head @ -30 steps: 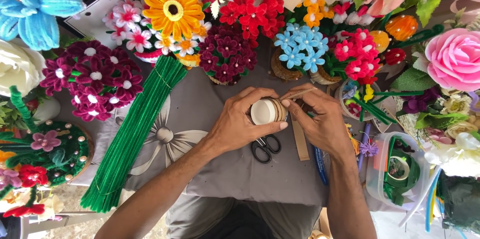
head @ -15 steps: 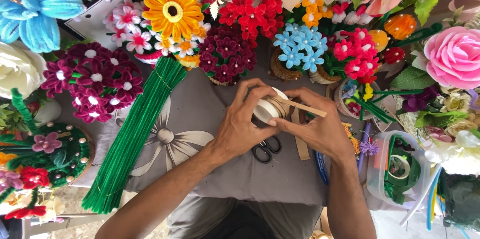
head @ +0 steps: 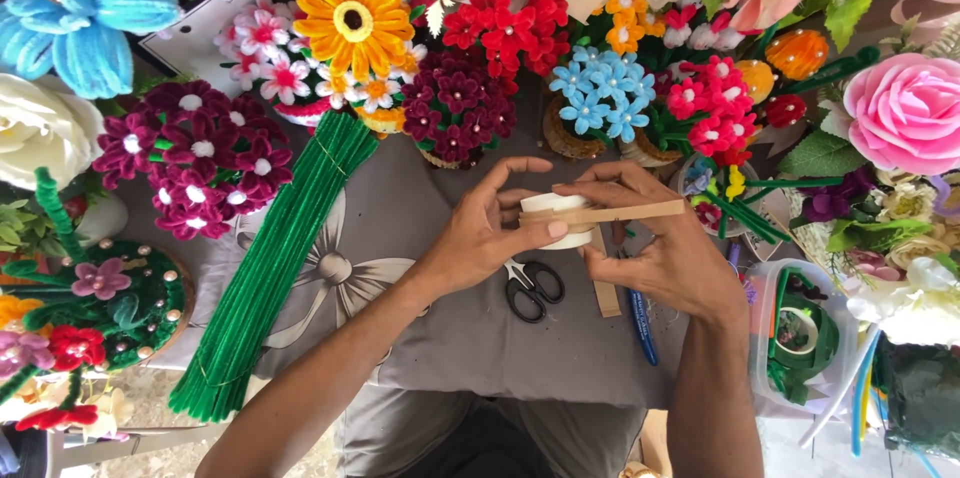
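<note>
Grey cloth tabletop (head: 450, 358), craft flowers around the edges. Centre frame: left hand (head: 490, 238) grips tape roll (head: 555, 213), right hand (head: 665, 253) pinches the strip (head: 620, 212) pulled out rightward. Looks mid-unroll; cutting likely needs scissors (head: 530, 288) just below.

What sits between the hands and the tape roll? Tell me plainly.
Nothing does. The left hand already grips the tape roll, and the right hand pulls a tan strip off it. The scissors lie below on the cloth, clear of both.
</note>
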